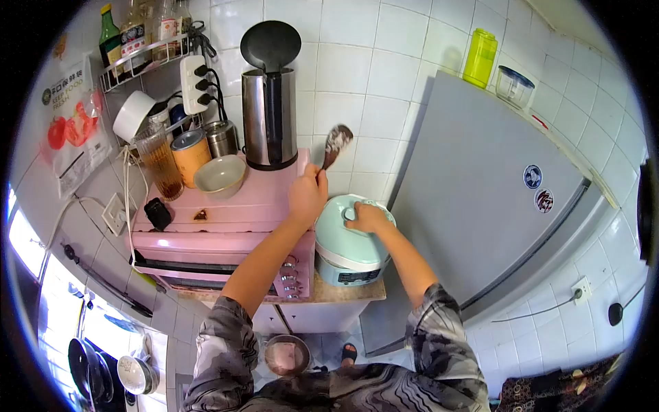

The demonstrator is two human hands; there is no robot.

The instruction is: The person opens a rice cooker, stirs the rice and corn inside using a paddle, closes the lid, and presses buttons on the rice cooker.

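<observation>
Largest item: grey fridge (473, 185), standing to the right of the work area. Next, pink oven (195, 242), left of the cooker. Between these 2 sits the mint rice cooker (353, 245) on the counter, lid down. Steel kettle (257, 117), its own lid up, stands on the oven. Right hand (369, 218) lies on the cooker lid, fingers bent over its top; grip or mere pressing, cannot tell. Left hand (309, 197) is closed round the handle of a dark paddle (338, 140), held up and smeared white. Risks, judged: clinging residue could drop if the paddle is jerked or tilted; a wide left swing could knock the kettle; steam could reach the right hand if the cooker is hot and opens. Hidden: cooker contents, and the lid's latch, probably under the fingers.
</observation>
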